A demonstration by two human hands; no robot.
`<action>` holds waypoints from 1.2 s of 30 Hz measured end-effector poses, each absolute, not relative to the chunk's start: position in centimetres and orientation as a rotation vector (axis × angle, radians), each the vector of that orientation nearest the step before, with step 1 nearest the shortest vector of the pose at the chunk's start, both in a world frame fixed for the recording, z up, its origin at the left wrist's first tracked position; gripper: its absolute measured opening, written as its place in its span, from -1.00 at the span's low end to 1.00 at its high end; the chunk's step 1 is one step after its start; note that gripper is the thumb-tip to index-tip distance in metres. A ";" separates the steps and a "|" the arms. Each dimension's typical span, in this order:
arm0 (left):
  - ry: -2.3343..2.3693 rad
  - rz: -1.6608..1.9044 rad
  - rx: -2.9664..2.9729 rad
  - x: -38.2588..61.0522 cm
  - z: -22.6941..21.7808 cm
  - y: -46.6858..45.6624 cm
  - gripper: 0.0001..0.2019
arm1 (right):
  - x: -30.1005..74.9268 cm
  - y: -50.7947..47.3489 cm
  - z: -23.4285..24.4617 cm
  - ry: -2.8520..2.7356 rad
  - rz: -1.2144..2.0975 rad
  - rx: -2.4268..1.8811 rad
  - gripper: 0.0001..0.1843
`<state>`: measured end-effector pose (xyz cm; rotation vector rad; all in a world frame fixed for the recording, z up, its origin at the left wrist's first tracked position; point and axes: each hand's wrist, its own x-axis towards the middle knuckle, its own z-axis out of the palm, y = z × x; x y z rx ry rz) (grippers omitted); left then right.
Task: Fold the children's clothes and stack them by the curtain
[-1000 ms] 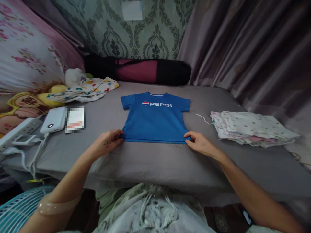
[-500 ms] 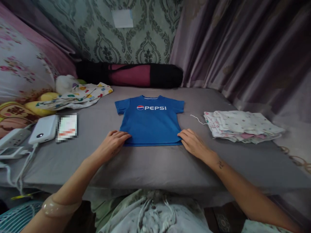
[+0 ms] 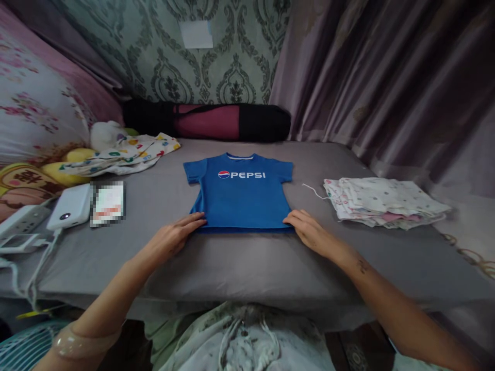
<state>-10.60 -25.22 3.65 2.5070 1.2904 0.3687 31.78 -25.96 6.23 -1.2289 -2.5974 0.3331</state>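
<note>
A small blue T-shirt (image 3: 240,198) with a white PEPSI print lies spread flat, front up, in the middle of a grey mattress (image 3: 247,257). My left hand (image 3: 174,238) rests flat at the shirt's lower left corner, fingers stretched out and touching the hem. My right hand (image 3: 309,233) lies flat at the lower right corner, fingers extended onto the hem. Neither hand grips the cloth.
A stack of folded pale patterned cloths (image 3: 386,202) sits to the right. At left lie a crumpled printed garment (image 3: 124,152), a white power bank (image 3: 69,205), a power strip (image 3: 19,219) and cables. A black and maroon roll bag (image 3: 209,119) lies along the back wall.
My hands went from pinching the hem corners to lying flat on them. The shirt's bottom edge has shifted slightly away from me and lies smoother.
</note>
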 end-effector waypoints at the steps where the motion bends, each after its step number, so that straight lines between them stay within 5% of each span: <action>1: 1.314 0.365 2.505 -10.6 3.7 -25.3 -0.41 | 31.8 -26.0 6.2 -2.588 0.364 -1.220 -0.50; 8: 1.480 0.324 2.417 -10.0 6.2 -25.6 -0.65 | 32.0 -25.7 8.5 -2.607 0.568 -1.364 -0.69; 15: 1.975 0.497 2.095 -9.2 6.0 -23.0 -0.58 | 27.3 -20.5 8.7 -2.483 0.397 -1.402 -0.71; 23: 1.877 0.413 1.955 -11.2 5.1 -19.7 -0.61 | 22.1 -12.6 8.1 -2.487 0.386 -1.484 -0.73; 36: 1.882 0.546 2.109 -6.8 6.7 -1.1 -0.73 | 24.1 2.3 5.4 -2.017 0.232 -1.964 -0.68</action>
